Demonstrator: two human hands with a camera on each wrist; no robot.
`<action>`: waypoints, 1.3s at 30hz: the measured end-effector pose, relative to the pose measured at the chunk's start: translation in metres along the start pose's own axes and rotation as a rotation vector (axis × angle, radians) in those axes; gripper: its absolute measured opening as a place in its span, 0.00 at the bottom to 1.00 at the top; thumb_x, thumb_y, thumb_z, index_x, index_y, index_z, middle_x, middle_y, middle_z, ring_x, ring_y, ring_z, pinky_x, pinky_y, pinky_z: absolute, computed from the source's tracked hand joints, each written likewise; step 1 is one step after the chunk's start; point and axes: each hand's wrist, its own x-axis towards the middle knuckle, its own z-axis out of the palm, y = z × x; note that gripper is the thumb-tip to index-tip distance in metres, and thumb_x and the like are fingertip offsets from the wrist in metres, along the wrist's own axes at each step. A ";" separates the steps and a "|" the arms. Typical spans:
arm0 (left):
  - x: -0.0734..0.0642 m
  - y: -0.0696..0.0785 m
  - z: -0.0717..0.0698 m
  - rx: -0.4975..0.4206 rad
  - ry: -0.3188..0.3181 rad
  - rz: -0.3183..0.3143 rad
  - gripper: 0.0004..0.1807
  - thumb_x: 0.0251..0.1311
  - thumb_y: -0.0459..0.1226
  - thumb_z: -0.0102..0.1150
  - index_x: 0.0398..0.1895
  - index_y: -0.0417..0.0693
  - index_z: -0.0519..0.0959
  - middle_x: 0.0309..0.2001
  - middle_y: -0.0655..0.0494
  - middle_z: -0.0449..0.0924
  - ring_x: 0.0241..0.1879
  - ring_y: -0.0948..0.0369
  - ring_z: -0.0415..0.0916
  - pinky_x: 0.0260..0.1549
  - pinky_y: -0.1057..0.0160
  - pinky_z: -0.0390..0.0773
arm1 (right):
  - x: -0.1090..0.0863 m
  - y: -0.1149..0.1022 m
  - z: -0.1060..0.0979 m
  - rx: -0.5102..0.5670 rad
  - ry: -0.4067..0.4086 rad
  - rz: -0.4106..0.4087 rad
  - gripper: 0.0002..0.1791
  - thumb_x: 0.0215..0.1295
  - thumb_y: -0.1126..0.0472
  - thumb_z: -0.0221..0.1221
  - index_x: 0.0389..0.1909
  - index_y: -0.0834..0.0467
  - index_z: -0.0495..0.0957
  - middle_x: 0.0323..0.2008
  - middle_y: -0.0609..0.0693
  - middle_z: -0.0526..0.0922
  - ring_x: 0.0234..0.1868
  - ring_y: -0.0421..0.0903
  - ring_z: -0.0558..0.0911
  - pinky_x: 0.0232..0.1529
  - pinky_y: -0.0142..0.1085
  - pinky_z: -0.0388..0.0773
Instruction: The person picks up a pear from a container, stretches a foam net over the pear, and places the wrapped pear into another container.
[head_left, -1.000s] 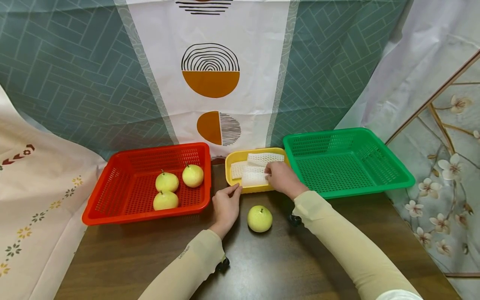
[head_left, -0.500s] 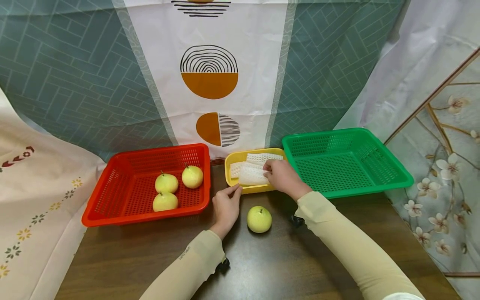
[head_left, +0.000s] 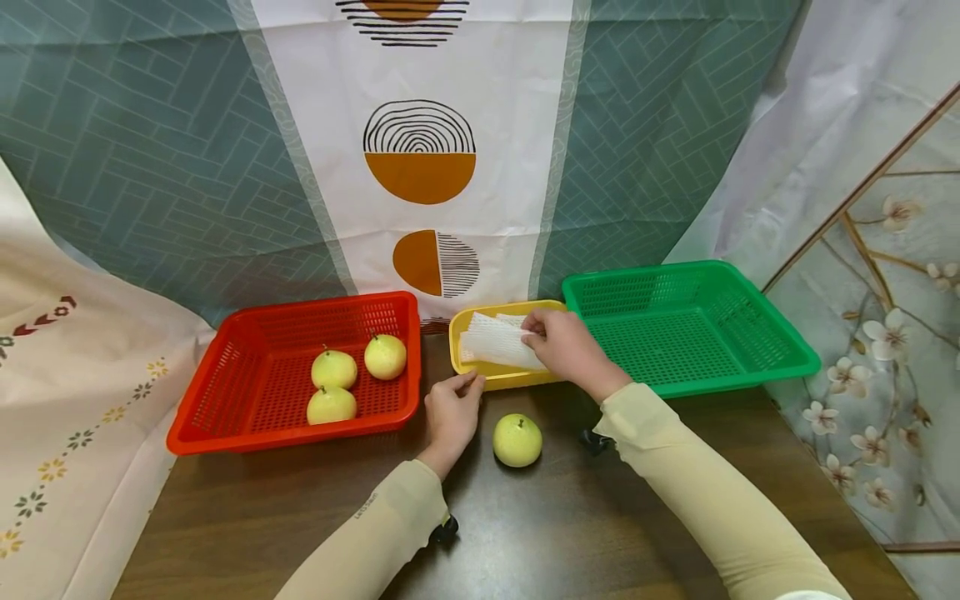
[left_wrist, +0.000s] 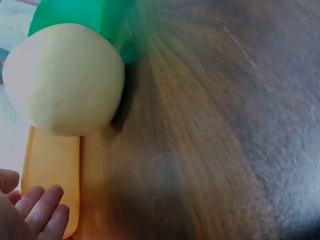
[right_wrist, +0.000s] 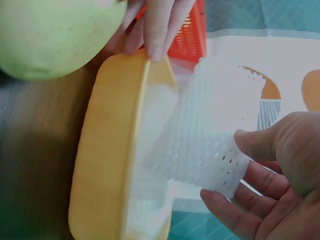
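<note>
My left hand (head_left: pixel 452 417) grips the near left corner of a small yellow plastic tray (head_left: pixel 517 381), with a fingertip over its rim in the right wrist view. With thumb and fingers, my right hand (head_left: pixel 566 346) pinches one end of a white foam net sleeve (right_wrist: pixel 210 125), which is lifted and tilted above the tray. More white foam netting (right_wrist: pixel 152 205) lies inside, partly hidden by the held sleeve. A yellow-green pear (head_left: pixel 517 440), stem up, stands on the table between my forearms, just in front of the tray.
A red plastic basket (head_left: pixel 292 442) with three pears (head_left: pixel 333 368) stands to the left. To the right, a green basket (head_left: pixel 697 342) sits against the tray's right end. A patterned cloth (head_left: pixel 420 75) hangs behind them. The brown wooden table (head_left: pixel 525 533) extends toward me.
The right hand has raised the foam net sleeve from the pile and tilted it up, shifting slightly. The left hand keeps its place at the tray's corner. The pear has not moved.
</note>
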 end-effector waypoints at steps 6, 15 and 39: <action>0.000 0.009 -0.006 -0.082 -0.030 -0.003 0.19 0.54 0.47 0.65 0.48 0.53 0.82 0.25 0.61 0.85 0.21 0.66 0.80 0.23 0.67 0.77 | -0.007 -0.011 -0.006 0.076 0.038 -0.005 0.10 0.63 0.53 0.59 0.42 0.52 0.78 0.38 0.46 0.82 0.38 0.43 0.80 0.41 0.38 0.80; -0.009 0.044 -0.025 -0.332 -0.178 0.101 0.12 0.56 0.43 0.63 0.39 0.46 0.84 0.32 0.48 0.85 0.28 0.55 0.84 0.29 0.65 0.82 | -0.022 -0.026 -0.009 0.196 0.156 -0.044 0.09 0.63 0.49 0.58 0.39 0.49 0.75 0.34 0.41 0.80 0.37 0.40 0.80 0.36 0.35 0.79; -0.012 0.076 -0.048 -0.599 -0.206 0.061 0.14 0.62 0.41 0.57 0.48 0.45 0.81 0.43 0.45 0.84 0.35 0.59 0.83 0.40 0.55 0.82 | -0.061 -0.039 0.014 0.553 0.075 -0.263 0.12 0.65 0.48 0.55 0.46 0.46 0.79 0.52 0.43 0.79 0.54 0.40 0.77 0.50 0.40 0.79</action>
